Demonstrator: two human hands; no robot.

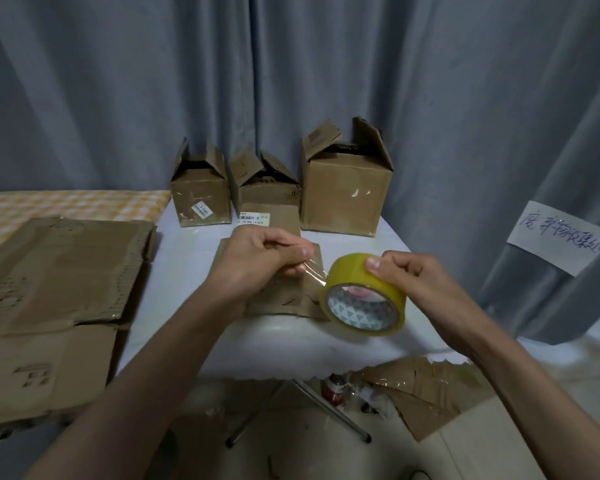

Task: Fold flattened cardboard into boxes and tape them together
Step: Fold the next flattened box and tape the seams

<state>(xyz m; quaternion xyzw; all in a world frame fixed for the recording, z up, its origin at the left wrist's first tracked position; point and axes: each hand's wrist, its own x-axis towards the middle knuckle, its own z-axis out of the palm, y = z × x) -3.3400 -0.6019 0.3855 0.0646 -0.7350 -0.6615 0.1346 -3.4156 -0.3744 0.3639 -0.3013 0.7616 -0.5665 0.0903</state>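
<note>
My right hand grips a yellowish roll of clear packing tape above the front of the small white table. My left hand pinches the free end of the tape, and a short clear strip is stretched between the hand and the roll. Under both hands lies a small flattened cardboard piece. Three folded cardboard boxes stand along the table's back with their top flaps open: a small one, a middle one with a barcode label, and a larger one.
A stack of large flattened cardboard lies on the left, over a yellow checked cloth. Grey curtains hang behind, one bearing a handwritten paper sign. On the floor below lie torn cardboard, a red item and metal table legs.
</note>
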